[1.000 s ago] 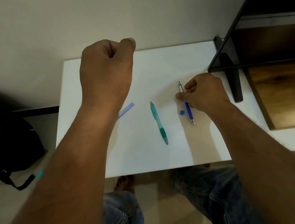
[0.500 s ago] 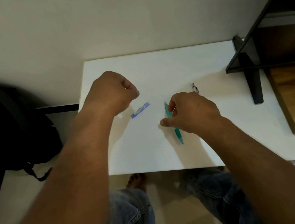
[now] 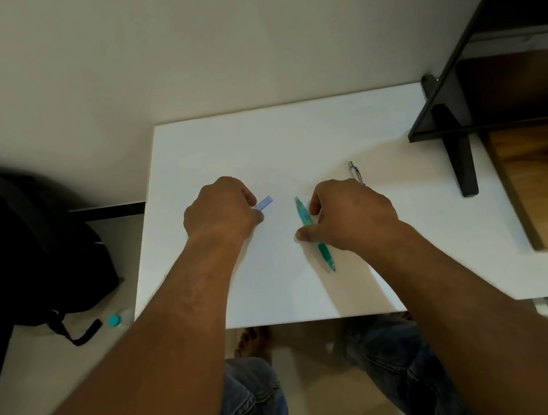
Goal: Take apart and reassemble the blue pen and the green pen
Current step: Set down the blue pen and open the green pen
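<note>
While your right hand (image 3: 353, 215) fingers pinch the green pen (image 3: 313, 233) | left hand (image 3: 223, 210) fingers hold the blue barrel piece (image 3: 264, 203) | lift it level off the counter (image 3: 291, 136), grip near both ends.

White table (image 3: 292, 143), set against the wall. On it: green pen (image 3: 325, 257) at centre, pale blue barrel piece (image 3: 265, 203) to its left, blue pen (image 3: 354, 170) far right, mostly hidden. Black shelf foot (image 3: 464, 163) rests at right edge.
</note>
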